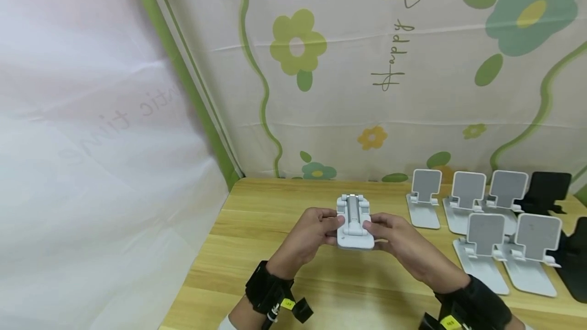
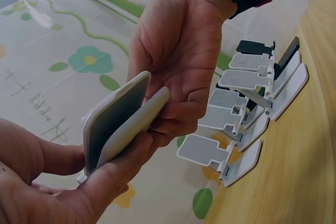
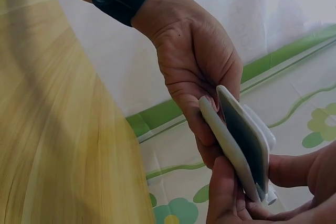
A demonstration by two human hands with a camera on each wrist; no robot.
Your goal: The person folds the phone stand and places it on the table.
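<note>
A white folding phone stand (image 1: pixel 354 236) is held up over the table between both hands, its hinged arm side facing up. From the left, my left hand (image 1: pixel 312 231) pinches its edge, thumb on top and fingers beneath. My right hand (image 1: pixel 396 236) grips the opposite edge in the same way. The wrist views show the stand's two plates folded nearly together with a narrow gap between them; in the left wrist view the grey pad side of the plate (image 2: pixel 118 121) faces into that gap.
Several white phone stands (image 1: pixel 424 213) stand unfolded in two rows on the right of the wooden table (image 1: pixel 257 248). Black phone stands (image 1: pixel 548 187) are at the far right. A flower-printed curtain (image 1: pixel 339 95) hangs behind the table, and a white sheet (image 1: pixel 114 192) on the left.
</note>
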